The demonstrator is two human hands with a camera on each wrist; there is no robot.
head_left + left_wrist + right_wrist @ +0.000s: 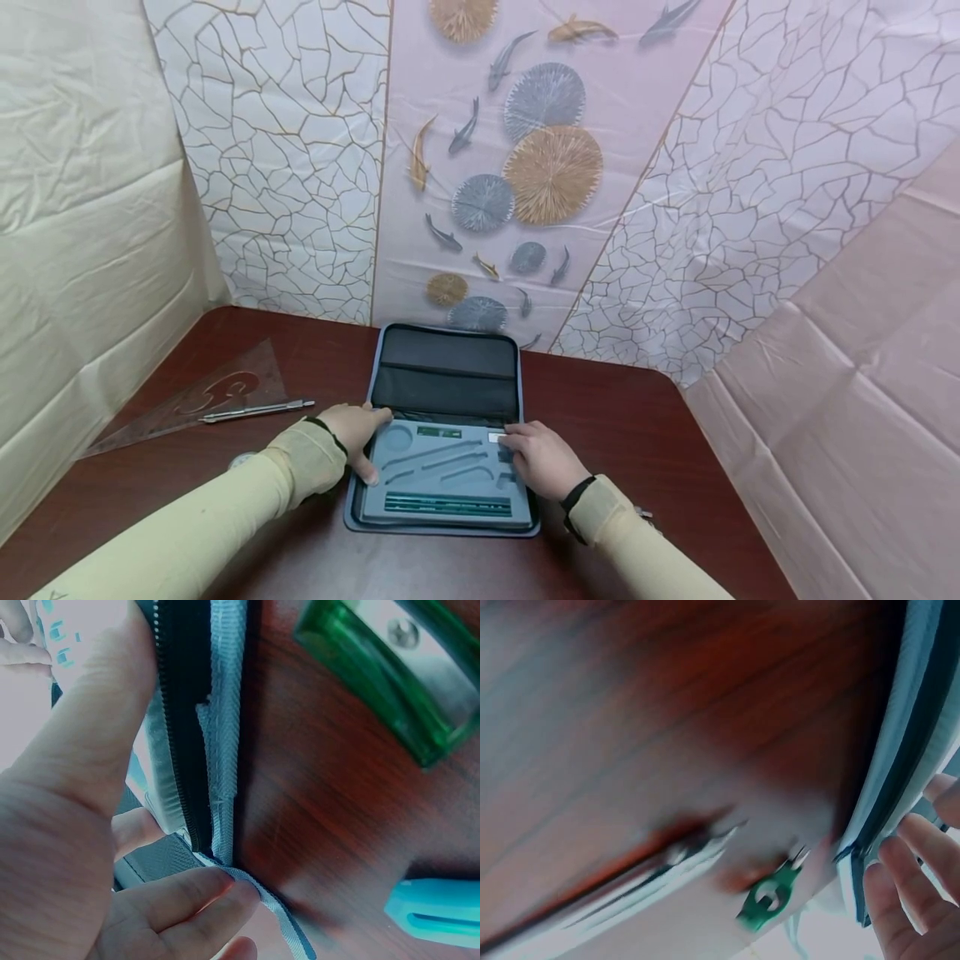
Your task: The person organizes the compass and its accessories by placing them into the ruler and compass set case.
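A zippered pencil case (442,531) lies unfolded on the table, its black-lined lid (450,354) leaning back. Inside sits a grey moulded tray (408,490) holding green pencils (447,505) in a long slot and small green pieces (439,432) near the top. My left hand (348,437) spans the case's left edge, thumb over the tray, other fingers by the hinge corner; the left wrist view shows them at the fabric edging (225,712). My right hand (547,460) rests along the tray's right side, fingertips at a small white block (495,437).
On the left lie a clear set square (217,396), a slim metal drafting tool (258,411), a green sharpener (375,682) and a blue piece (442,911). To the right, a small green-bodied piece (771,898) lies by a blurred metal tool (630,900). Patterned cloth walls (277,150) enclose the table.
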